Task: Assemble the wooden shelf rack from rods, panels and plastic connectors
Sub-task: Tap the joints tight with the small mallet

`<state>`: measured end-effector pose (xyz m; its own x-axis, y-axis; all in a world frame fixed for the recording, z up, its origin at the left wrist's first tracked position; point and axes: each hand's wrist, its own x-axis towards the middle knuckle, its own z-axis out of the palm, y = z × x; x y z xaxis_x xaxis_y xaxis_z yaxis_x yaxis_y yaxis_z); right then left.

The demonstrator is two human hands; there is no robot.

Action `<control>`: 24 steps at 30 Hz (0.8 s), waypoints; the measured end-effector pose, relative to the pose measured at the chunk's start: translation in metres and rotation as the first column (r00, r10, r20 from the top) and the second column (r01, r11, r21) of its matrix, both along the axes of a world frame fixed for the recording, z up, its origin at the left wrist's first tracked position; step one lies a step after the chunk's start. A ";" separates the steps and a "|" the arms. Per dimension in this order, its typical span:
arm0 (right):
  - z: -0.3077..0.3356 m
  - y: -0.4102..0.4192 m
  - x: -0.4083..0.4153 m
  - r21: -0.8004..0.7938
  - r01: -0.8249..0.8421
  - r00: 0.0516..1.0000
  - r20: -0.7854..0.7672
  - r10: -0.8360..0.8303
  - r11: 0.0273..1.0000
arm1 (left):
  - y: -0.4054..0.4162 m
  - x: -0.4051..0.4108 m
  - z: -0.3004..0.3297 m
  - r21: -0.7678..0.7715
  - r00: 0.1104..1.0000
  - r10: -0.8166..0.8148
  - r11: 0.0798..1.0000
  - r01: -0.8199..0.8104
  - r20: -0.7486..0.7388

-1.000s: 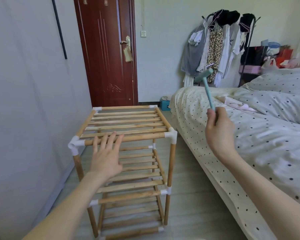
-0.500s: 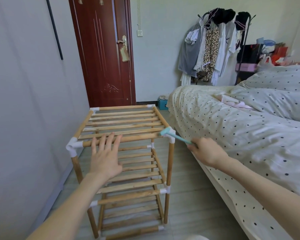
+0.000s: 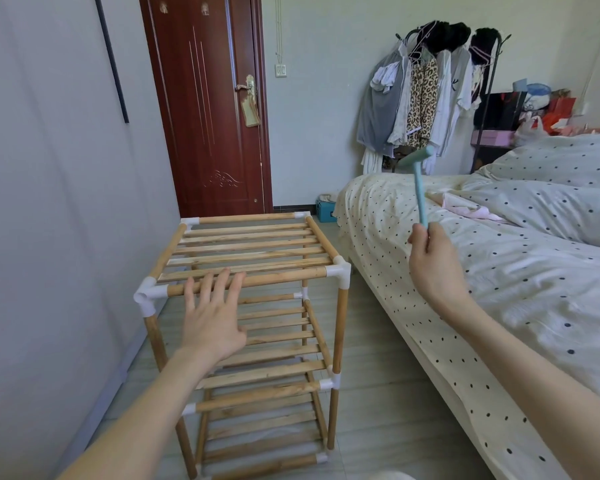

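Nearest, at 7 o'clock, the left hand (image 3: 212, 318) lies flat with fingers straight and spread, fingertips resting on the front top rod (image 3: 253, 281) of the wooden shelf rack (image 3: 253, 317); this grip clamps nothing. At 3 o'clock the right hand (image 3: 434, 263) is raised over the bed edge, its grip curled tight around the bottom of a pale teal plastic hammer (image 3: 418, 183), the handle upright and the small head tilted at the top.

The rack stands on the pale plank floor (image 3: 378, 393) at 6 o'clock, between the grey wall (image 3: 56, 202) and the bed (image 3: 499, 289). Its round, light-grained wooden rods meet in smooth white plastic connectors (image 3: 338, 271) at the corners, with slatted panels on three tiers; the lowest tier's front edge is cut off by the frame bottom.

Farther, at 12 o'clock, a dark red panelled door (image 3: 208, 109) is shut. At 1 o'clock a clothes rack (image 3: 426, 95) carries hanging garments; the clutter behind it at 2 o'clock is hard to make out.
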<state>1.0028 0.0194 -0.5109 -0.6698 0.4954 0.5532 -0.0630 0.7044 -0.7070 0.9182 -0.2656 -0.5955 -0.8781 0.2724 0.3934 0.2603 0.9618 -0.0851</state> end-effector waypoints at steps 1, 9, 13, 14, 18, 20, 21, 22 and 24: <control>-0.007 -0.004 0.000 0.075 0.011 0.997 0.079 -0.017 0.997 | 0.000 0.000 -0.001 0.002 1.000 0.000 1.000 0.000 -0.003; -0.002 0.002 -0.007 -0.097 0.007 0.998 -0.063 -0.014 0.995 | -0.002 0.002 -0.003 0.012 1.000 -0.010 1.000 0.010 -0.007; -0.033 -0.010 0.000 0.167 -0.174 0.821 0.568 0.049 0.971 | -0.002 0.002 -0.003 -0.008 1.000 -0.002 1.000 0.002 -0.010; -0.033 -0.005 -0.002 0.194 -0.253 0.737 0.673 0.058 0.948 | -0.002 0.002 -0.003 -0.009 1.000 -0.001 1.000 0.001 -0.010; -0.004 0.004 -0.010 0.007 -0.059 0.992 0.111 0.058 0.998 | 0.000 0.003 0.000 0.003 1.000 -0.010 1.000 0.010 -0.005; -0.004 -0.001 -0.007 -0.097 0.035 0.987 -0.155 -0.049 0.995 | 0.000 0.003 0.000 0.000 1.000 -0.009 1.000 0.009 -0.007; -0.011 -0.002 -0.006 -0.040 0.047 0.998 -0.041 -0.048 0.998 | 0.000 0.004 0.000 -0.007 1.000 -0.006 1.000 0.005 -0.008; -0.024 -0.005 -0.007 0.067 0.012 0.973 0.229 -0.027 0.998 | -0.001 0.004 0.000 -0.015 1.000 -0.004 1.000 0.004 -0.008; -0.044 -0.003 -0.009 0.234 -0.176 0.766 0.643 -0.016 0.956 | -0.001 0.005 -0.002 -0.016 1.000 -0.007 1.000 0.006 -0.015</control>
